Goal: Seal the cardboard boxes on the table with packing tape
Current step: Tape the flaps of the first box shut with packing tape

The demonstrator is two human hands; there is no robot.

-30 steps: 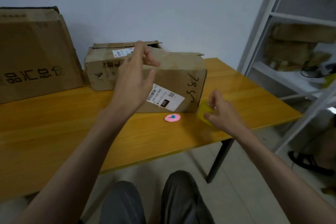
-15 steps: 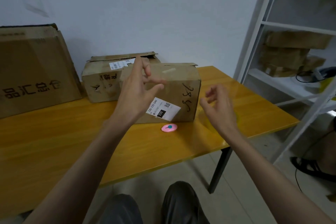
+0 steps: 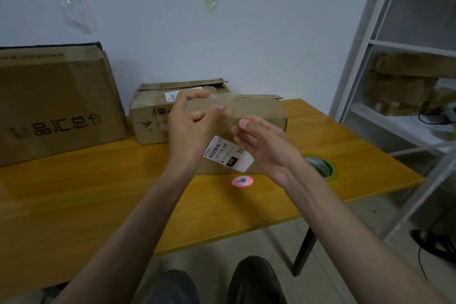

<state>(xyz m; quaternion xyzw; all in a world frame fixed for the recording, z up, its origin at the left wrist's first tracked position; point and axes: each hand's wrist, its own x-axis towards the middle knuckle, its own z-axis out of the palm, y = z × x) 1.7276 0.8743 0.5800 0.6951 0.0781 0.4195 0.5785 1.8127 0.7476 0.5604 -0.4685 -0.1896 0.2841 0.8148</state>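
Clear tape strip (image 3: 223, 106) between hands

The yellow table (image 3: 98, 205) carries a big box (image 3: 56, 106) at left, two smaller boxes (image 3: 150, 116) (image 3: 261, 116) mid-table, a pink cutter (image 3: 242, 181), and a tape roll (image 3: 323, 168) at right.

Tape roll (image 3: 320, 166) right of front box (image 3: 256, 116) on table (image 3: 98, 200)

"品汇总仓" on big box (image 3: 56, 103), "220" on shipping label (image 3: 228, 154)
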